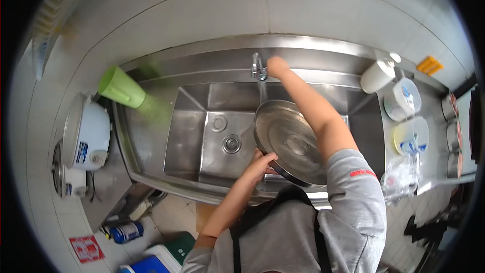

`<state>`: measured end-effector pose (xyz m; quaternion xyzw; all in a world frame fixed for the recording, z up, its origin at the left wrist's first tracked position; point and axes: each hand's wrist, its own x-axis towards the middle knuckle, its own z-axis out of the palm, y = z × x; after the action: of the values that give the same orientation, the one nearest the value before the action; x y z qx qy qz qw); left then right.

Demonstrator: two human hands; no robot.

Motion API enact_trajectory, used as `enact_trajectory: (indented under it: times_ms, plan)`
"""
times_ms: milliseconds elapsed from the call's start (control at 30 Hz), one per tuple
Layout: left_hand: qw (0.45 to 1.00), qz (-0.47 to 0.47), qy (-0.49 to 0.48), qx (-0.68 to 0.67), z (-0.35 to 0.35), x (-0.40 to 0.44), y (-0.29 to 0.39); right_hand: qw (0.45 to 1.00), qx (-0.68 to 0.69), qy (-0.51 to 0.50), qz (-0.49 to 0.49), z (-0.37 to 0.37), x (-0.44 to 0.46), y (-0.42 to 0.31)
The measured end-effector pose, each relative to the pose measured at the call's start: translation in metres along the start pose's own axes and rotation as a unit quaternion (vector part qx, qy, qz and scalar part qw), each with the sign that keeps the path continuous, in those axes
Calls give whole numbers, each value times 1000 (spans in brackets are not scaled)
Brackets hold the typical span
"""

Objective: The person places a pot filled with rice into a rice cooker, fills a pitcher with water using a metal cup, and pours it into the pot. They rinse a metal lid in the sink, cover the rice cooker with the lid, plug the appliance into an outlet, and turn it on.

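Note:
A large round metal pot lid (288,136), dull and stained on its face, is tilted over the right side of the double sink (212,98). My left hand (263,163) grips its near left rim, with the thumb on top and the fingers partly hidden below. Stretched across to the back edge, my right hand (275,66) is closed at the right side of the chrome faucet (259,68). The back of that hand hides its fingers and the part it grips. No water stream can be made out.
A green pitcher (121,88) stands left of the sink, near rice cookers (90,131). On the right are a white pump bottle (379,75), two plastic tubs (402,99), a clear plastic bag (401,174) and several tins (453,136). The sink's metal front edge borders my body.

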<state>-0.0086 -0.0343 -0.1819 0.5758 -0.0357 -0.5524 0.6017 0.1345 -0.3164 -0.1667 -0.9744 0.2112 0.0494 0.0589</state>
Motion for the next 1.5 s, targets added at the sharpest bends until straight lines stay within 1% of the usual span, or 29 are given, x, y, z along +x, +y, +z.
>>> enact_trajectory:
  times_ms: [67, 100, 133, 167, 200, 267, 367, 400, 467, 500, 600, 633, 733, 767, 833, 933, 967, 1067, 1100, 1200, 1233, 1267, 1300, 1333, 1367, 1400, 1433, 1467, 1500]
  plan:
    - [1000, 9, -6, 8, -3, -5, 4, 999, 25, -10, -29, 10, 10, 11]
    - [1000, 13, 23, 14, 0, -12, 11, 971, 235, -33, -30, 10, 5, 3]
    - [999, 27, 35, 8, -6, -10, 12, 900, 432, -60, -23, 7, -1, 1]
    - [998, 37, 43, 3, -12, -6, 9, 789, 608, -89, -5, 2, -11, -3]
    - [998, 41, 45, -1, -15, -2, 4, 696, 706, -123, -33, -5, -28, -15]
    - [998, 33, 18, -41, -24, 3, 6, 474, 860, -173, -73, -16, -62, -36]
    - [997, 12, 2, -70, -47, 10, -8, 523, 836, -155, -65, 4, -43, -7]
    - [997, 14, -11, -76, -48, 9, -3, 522, 842, -121, -62, -2, -42, 3]
    - [996, 20, 0, -86, -49, 0, -6, 575, 812, -95, -28, -7, -36, 39]
    - [995, 16, -4, -95, -51, -1, -11, 617, 778, -96, -70, -10, -34, 55]
    - [993, 4, -25, -118, -50, 2, -15, 578, 813, -41, 50, -11, -42, 49]
    - [991, -6, -39, -128, -54, 10, -21, 607, 785, -88, 87, 1, -41, 56]
    - [990, -28, -62, -127, -58, 40, -25, 720, 622, -307, 2, 28, -67, 43]
    - [990, -35, -66, -121, -53, 48, -22, 710, 646, -278, 24, 30, -66, 45]
    - [996, -2, -32, -82, -41, 66, -20, 686, 691, -219, 68, 35, -63, 50]
    - [1000, 20, -11, 11, -19, 79, 6, 690, 701, -159, 89, 29, -76, 53]
    - [998, 52, -27, 9, -18, 95, 6, 688, 703, -140, 114, 26, -76, 59]
    - [997, 66, -9, 49, -7, 125, 22, 698, 682, -196, 97, 20, -85, 66]
    - [995, 93, -20, 37, -9, 142, 24, 711, 668, -173, 134, 20, -85, 69]
    - [992, 117, -7, 56, -5, 190, 30, 712, 662, -173, 156, 24, -91, 75]
    - [980, 152, -20, 125, -1, 202, 32, 724, 658, -157, 132, 26, -93, 75]
    - [963, 186, -33, 193, 6, 208, 35, 833, 544, -52, 82, 25, -99, 72]
    - [939, 220, -45, 259, 14, 213, 41, 911, 408, 55, 28, 20, -105, 69]
    - [925, 232, -49, 298, 22, 217, 47, 953, 256, 158, -28, 18, -112, 67]
    - [909, 241, -51, 335, 31, 216, 54, 967, 167, 182, -70, 21, -116, 70]
    - [892, 251, -53, 372, 36, 222, 58, 971, 80, 210, -78, 23, -123, 74]
    - [853, 326, -93, 398, 39, 230, 63, 969, -5, 233, -85, 27, -134, 77]
    - [844, 237, -97, 472, 41, 234, 76, 959, -89, 254, -92, 31, -144, 81]
    - [834, 261, -109, 473, 41, 239, 80, 966, -132, 213, -70, 33, -147, 86]
